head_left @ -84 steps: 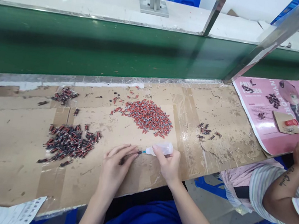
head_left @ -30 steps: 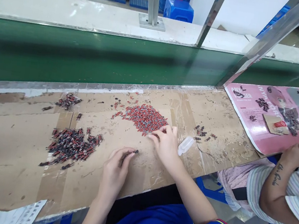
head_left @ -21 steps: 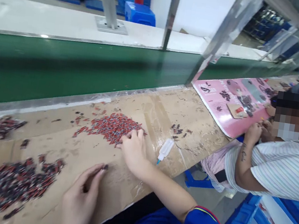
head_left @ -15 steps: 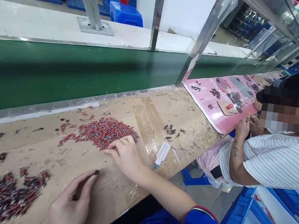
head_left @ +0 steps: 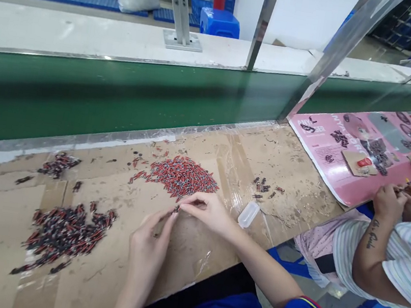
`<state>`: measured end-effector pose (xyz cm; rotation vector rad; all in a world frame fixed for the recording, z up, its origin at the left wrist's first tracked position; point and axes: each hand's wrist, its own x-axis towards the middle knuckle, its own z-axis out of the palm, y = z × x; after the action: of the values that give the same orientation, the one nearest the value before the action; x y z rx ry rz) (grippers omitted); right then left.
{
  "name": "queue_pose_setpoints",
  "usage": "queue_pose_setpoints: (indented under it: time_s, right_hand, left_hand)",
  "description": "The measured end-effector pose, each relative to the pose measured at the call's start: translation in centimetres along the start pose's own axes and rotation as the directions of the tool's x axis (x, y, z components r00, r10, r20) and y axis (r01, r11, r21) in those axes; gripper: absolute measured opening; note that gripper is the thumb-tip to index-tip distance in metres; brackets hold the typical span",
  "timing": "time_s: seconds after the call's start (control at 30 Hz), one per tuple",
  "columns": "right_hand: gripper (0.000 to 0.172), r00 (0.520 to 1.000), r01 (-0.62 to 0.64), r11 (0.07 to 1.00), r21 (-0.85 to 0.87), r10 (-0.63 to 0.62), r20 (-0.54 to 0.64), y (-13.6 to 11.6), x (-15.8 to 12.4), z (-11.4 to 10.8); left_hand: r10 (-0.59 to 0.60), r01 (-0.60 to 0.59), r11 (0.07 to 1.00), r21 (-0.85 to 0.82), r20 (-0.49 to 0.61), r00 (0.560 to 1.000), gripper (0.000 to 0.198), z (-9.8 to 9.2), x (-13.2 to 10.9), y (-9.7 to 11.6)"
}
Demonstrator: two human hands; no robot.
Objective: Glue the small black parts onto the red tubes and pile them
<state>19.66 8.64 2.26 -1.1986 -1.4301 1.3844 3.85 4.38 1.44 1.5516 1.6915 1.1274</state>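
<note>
My left hand (head_left: 149, 243) is closed in a pinch, with a small dark part (head_left: 176, 209) between thumb and forefinger. My right hand (head_left: 210, 212) meets it there, thumb and forefinger pressed together at the same part; whether they grip a second piece is too small to see. Just behind the fingertips lies a heap of small red-and-grey pieces (head_left: 182, 175) on the cardboard-covered bench (head_left: 124, 281). To the left of my left hand is a heap of black-and-red parts (head_left: 66, 231). A smaller cluster of similar parts (head_left: 59, 164) lies farther back.
A translucent plastic bottle (head_left: 248, 214) lies right of my right hand, with several dark parts (head_left: 262, 187) behind it. A green belt (head_left: 120, 105) and metal posts (head_left: 263, 23) border the bench. At right, a person in a striped shirt (head_left: 361, 249) works beside a pink sheet (head_left: 341, 174).
My right hand has left the edge of the red-and-grey heap and come to my left fingertips. My left hand has risen toward it. The view has swung left.
</note>
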Motion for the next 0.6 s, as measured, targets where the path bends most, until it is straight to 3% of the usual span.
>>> queue_pose_setpoints:
  time_s: [0.2, 0.43, 0.6]
  right_hand:
    - [0.013, 0.996, -0.081, 0.992, 0.097, 0.079, 0.03, -0.2, 0.0, 0.1]
    - [0.02, 0.998, -0.047, 0.984, 0.172, 0.039, 0.054, -0.2, -0.4, 0.6]
    - [0.022, 1.0, 0.017, 0.981, 0.193, -0.02, 0.011, -0.3, -0.6, 0.8]
  left_hand:
    - [-0.022, 0.023, 0.999, -0.049, 0.012, 1.0, 0.032, 0.1, -0.2, 0.5]
    - [-0.086, 0.082, 0.987, -0.137, -0.02, 0.996, 0.027, 0.0, -0.1, 0.8]
    - [-0.153, 0.149, 0.96, -0.237, 0.001, 0.988, 0.028, 0.1, -0.2, 1.1]
